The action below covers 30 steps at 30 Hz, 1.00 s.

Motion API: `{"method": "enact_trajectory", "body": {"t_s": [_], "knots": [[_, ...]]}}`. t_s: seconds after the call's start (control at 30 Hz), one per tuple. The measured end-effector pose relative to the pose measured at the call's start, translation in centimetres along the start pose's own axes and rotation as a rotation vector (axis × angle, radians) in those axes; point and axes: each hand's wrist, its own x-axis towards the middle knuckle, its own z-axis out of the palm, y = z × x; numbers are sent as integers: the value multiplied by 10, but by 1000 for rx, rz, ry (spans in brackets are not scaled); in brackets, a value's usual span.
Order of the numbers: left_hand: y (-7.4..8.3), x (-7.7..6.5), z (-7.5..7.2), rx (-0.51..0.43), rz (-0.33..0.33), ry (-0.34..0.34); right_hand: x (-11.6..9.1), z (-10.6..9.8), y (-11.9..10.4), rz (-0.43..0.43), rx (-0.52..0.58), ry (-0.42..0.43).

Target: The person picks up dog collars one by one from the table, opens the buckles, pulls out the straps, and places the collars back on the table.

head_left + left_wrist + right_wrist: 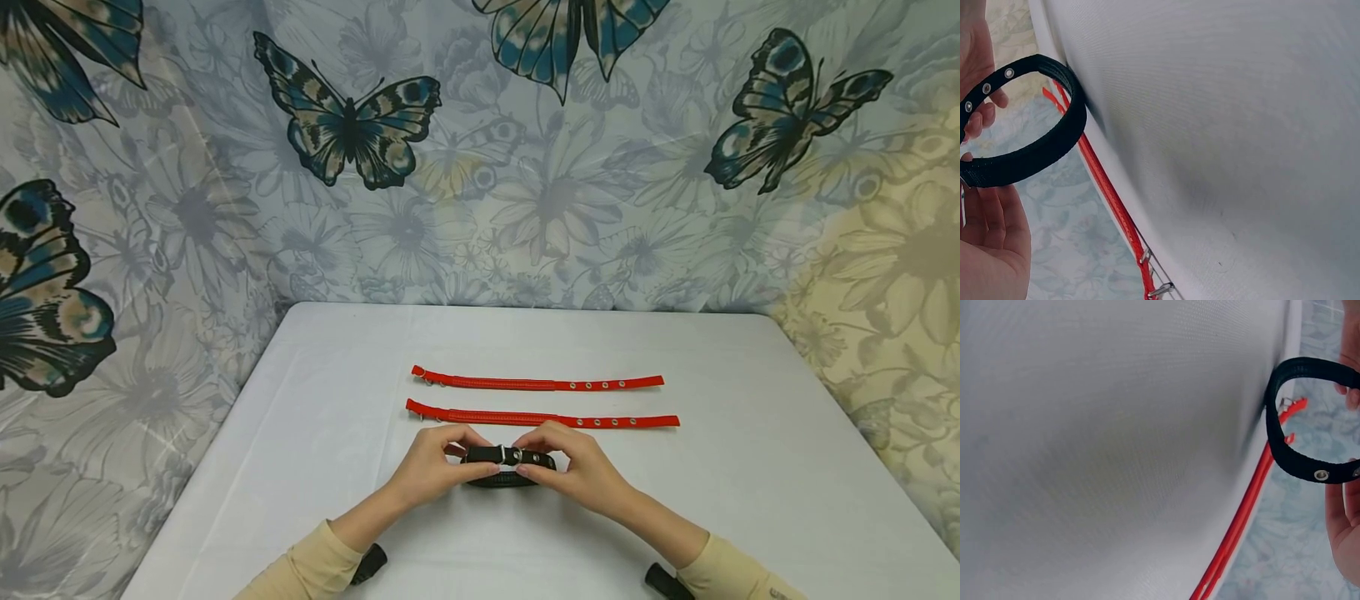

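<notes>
A black collar with a metal buckle and eyelets is bent into a loop above the near middle of the table. My left hand pinches it left of the buckle, between thumb and fingers. On the other side, my right hand pinches the eyelet end. The strap appears to run through the buckle, which faces up between the two hands. In the left wrist view the collar forms a round loop with several metal eyelets. The right wrist view shows the loop from its other side.
Two red collars lie straight and parallel across the table beyond the hands, eyelets to the right. A white cloth covers the table. Behind it hangs a butterfly-print fabric.
</notes>
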Motion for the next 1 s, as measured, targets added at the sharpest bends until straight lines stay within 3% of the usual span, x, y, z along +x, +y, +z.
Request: {"method": "enact_trajectory", "body": {"t_s": [0.2,0.4,0.77,1.0], "knots": [[-1,1,0,4,5,0,9,-6,-23,13,8,0],[-1,1,0,5,-6,-4,12,-7,-28,40,6,-5],[-2,0,-1,2,-9,-3,0,0,7,5,-1,-9],[-4,0,-1,-2,-3,-4,-5,-2,11,9,1,-15]]}}
